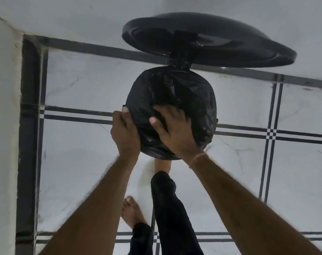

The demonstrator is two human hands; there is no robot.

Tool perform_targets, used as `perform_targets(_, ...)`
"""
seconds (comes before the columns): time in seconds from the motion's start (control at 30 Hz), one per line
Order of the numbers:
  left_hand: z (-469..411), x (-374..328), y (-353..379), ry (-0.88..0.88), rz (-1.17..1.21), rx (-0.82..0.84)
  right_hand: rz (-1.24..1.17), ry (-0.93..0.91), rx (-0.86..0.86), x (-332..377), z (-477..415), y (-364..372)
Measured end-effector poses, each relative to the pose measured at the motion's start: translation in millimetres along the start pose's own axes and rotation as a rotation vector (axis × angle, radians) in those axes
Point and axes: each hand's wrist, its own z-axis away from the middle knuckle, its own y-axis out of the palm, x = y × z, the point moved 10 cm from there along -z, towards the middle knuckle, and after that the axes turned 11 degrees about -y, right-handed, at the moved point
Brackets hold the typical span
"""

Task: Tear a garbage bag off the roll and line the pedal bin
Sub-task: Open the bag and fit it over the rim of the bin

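A black garbage bag (pixel 193 100) is stretched over the round mouth of the pedal bin, covering its rim and sides. The bin's black lid (pixel 248 46) stands raised behind it, against the wall. My left hand (pixel 124 131) grips the bag at the bin's left rim, fingers curled. My right hand (pixel 173 127) lies spread on top of the bag, pressing the plastic down over the opening. My right foot (pixel 162 165) sits at the bin's base, where the pedal is hidden. No roll is in view.
White marble-look floor tiles with dark stripes surround the bin. A white wall runs behind it and another wall (pixel 3 107) closes the left side, forming a corner. My left foot (pixel 131 212) stands on the floor nearer to me.
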Motion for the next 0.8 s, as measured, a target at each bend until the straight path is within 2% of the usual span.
perform_targets(0.07,-8,1,1,0.037,-0.012,0.001,0.116,0.012,0.231,-20,-15,46)
perform_targets(0.23,-12,1,1,0.109,-0.004,-0.010,0.058,0.145,0.449,-67,-31,94)
perform_targets(0.37,-11,0,2,0.133,0.057,-0.017,-0.095,0.282,0.522,-92,-38,108)
perform_targets(0.53,-14,4,2,0.139,0.077,-0.015,-0.230,0.425,0.505,-114,-37,127)
perform_targets(0.63,-15,7,5,0.142,0.089,-0.009,-0.319,0.441,0.517,-114,-38,133)
perform_targets(0.8,-18,7,5,0.105,0.112,0.022,-0.285,0.486,0.615,-115,-29,133)
